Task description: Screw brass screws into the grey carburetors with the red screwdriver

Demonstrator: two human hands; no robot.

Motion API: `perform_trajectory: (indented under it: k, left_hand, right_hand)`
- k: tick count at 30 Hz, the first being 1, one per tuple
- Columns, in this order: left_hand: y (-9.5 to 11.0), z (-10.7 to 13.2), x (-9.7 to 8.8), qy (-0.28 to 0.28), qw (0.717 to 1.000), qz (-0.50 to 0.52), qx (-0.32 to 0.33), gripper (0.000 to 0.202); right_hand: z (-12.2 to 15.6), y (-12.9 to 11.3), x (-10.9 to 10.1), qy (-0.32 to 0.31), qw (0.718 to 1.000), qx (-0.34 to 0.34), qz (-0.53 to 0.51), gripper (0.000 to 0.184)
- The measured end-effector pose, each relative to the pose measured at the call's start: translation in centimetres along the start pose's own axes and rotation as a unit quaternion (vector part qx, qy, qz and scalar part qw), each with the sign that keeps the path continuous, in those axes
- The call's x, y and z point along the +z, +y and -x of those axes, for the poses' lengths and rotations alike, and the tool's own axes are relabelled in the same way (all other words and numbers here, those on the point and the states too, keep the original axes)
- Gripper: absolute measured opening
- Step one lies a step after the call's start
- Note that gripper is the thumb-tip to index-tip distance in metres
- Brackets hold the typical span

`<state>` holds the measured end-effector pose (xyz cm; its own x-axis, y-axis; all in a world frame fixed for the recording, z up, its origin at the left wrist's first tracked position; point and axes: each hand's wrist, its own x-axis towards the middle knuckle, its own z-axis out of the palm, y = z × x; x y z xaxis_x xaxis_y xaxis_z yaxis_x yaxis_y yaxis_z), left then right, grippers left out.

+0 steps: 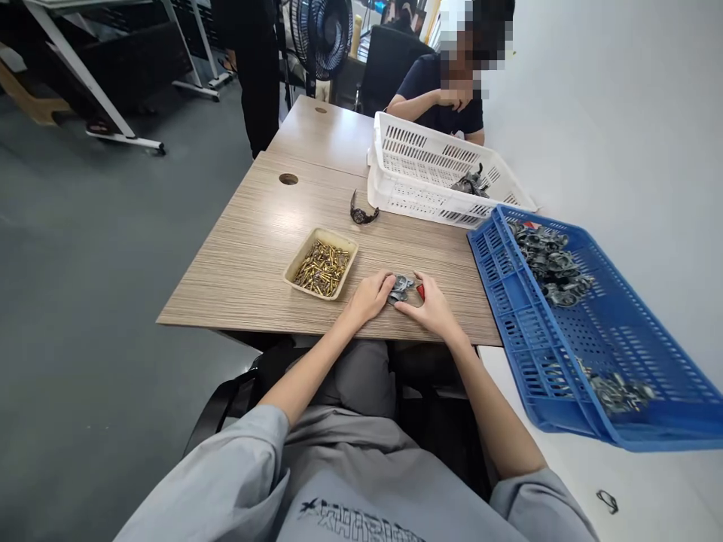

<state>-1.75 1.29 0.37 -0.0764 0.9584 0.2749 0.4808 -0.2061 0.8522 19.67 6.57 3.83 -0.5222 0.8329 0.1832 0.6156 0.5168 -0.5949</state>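
Near the table's front edge lies a small grey metal casting (401,286), held between my two hands. My left hand (368,296) closes on its left side, fingertips pressed over the edge. From the right, my right hand (434,307) curves around it, the thumb touching its lower side and the index finger bent above. A small red piece (420,291) shows against the inside of my right hand; its kind cannot be made out. Left of my hands stands a cream tray (289,275) filled with brass-coloured screw-like pieces (323,268).
A blue crate (511,301) with grey castings (550,263) stands at the right. Behind it is a white crate (418,197) holding some dark parts. A black wristwatch (361,214) lies on the wooden table (242,248). Another person (432,98) sits across, near a fan (321,38).
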Motion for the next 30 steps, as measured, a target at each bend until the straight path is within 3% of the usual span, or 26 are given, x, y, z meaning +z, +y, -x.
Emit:
perform_trajectory:
  k: [5, 8, 12, 15, 18, 22, 24, 27, 30]
  left_hand:
    - [0.0, 0.1, 0.1, -0.01, 1.0, 0.007, -0.009, 0.041]
    - [0.0, 0.1, 0.2, -0.003, 0.999, 0.026, -0.018, 0.042]
    - [-0.2, 0.1, 0.1, -0.002, 0.999, 0.037, -0.02, 0.043]
    - [-0.4, 0.0, 0.1, -0.009, 1.0, 0.028, -0.011, 0.044]
    - [-0.7, -0.1, 0.2, -0.007, 1.0, 0.025, -0.003, 0.044]
    - [-1.4, -0.3, 0.7, 0.003, 1.0, 0.025, 0.005, 0.046]
    - [-1.6, -0.4, 0.9, 0.008, 1.0, 0.023, 0.006, 0.048]
    - [-1.8, -0.4, 1.0, 0.003, 1.0, 0.015, 0.01, 0.051]
    - [-1.9, -0.4, 1.1, 0.0, 1.0, 0.008, 0.011, 0.054]
  right_hand:
    - [-0.8, -0.3, 0.9, -0.008, 1.0, -0.018, -0.003, 0.067]
    - [-1.0, -0.8, 0.8, 0.004, 1.0, -0.007, 0.006, 0.064]
    - [-0.1, -1.3, -2.1, 0.016, 0.998, -0.002, 0.059, 0.06]
    - [2.1, -2.1, -7.7, 0.034, 0.992, -0.004, 0.123, 0.059]
    - [5.8, -2.8, -15.7, 0.082, 0.972, 0.016, 0.219, 0.061]
    - [12.5, -2.0, -26.6, 0.172, 0.917, 0.127, 0.338, 0.077]
    - [16.4, -0.5, -31.0, 0.224, 0.88, 0.188, 0.375, 0.078]
    - [22.9, 2.5, -35.2, 0.268, 0.817, 0.309, 0.407, 0.065]
    - [29.4, 4.8, -36.0, 0.285, 0.758, 0.433, 0.397, 0.049]
